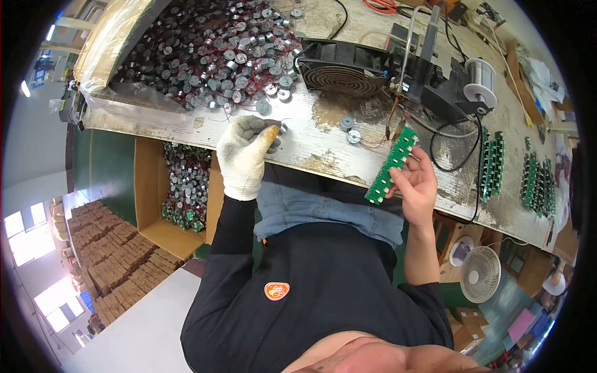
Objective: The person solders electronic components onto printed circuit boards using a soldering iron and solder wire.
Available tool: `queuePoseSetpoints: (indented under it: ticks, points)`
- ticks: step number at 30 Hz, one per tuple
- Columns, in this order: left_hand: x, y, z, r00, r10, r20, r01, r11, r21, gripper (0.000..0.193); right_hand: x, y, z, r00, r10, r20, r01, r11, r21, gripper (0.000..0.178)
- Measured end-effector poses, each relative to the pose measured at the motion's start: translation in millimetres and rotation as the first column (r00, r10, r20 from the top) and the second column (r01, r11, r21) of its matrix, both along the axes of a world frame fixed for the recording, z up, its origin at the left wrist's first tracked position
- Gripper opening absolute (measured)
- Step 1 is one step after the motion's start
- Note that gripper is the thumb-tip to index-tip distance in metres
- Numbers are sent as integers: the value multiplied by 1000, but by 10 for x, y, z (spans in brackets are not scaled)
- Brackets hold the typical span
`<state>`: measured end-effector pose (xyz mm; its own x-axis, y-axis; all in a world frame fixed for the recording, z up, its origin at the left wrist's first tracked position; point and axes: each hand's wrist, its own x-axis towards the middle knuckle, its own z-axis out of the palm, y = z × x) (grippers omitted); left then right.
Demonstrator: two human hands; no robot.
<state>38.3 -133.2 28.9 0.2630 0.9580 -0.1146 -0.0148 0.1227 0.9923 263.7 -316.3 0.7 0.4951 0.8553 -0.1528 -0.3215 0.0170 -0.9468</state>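
My left hand [244, 155], in a white knitted glove, is closed with thumb and fingertips pinching a small round motor [283, 128] above the bench's front edge. A thin wire seems to stick up from it. With bare fingers, my right hand [418, 186] grips a long green circuit board strip [392, 166], which tilts up to the right below the soldering machine's tip [395, 112]. Between my hands, one round motor [346, 122] lies on the bench, and a second motor [354, 136] beside it has thin wires running toward the board.
A large heap of wired motors [217, 62] covers the back left. A black fan [342, 78] stands behind my hands, beside a solder spool [481, 82]. Green board strips [491, 165] lie at the right. Below the bench, a cardboard box [147, 186] holds more parts.
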Motion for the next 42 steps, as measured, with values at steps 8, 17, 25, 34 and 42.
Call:
queuePoseSetpoints:
  ticks: [8, 17, 25, 34, 42]
  points:
    - [170, -14, -33, 999, -31, 32, 31, 999, 18, 21, 0, -1, -13, 1000, 2, -20, -2, 1000, 17, 49]
    - [366, -65, 23, 930, -51, -363, 236, 841, 487, 17, 9, -13, 1, 998, 20, -54, -19, 1000, 22, 49]
    - [644, -538, -7, 949, -309, 59, 315, 927, -205, 29, -6, -1, -2, 994, 9, -105, -8, 1000, 14, 52]
    - [767, -582, -194, 870, -487, -74, 476, 870, -131, 22, -27, -19, 92, 994, 74, -85, -77, 997, -31, 68]
    - [858, -600, -111, 874, -485, -36, 467, 858, -214, 17, -18, -29, 105, 990, 105, -95, -111, 992, -66, 67]
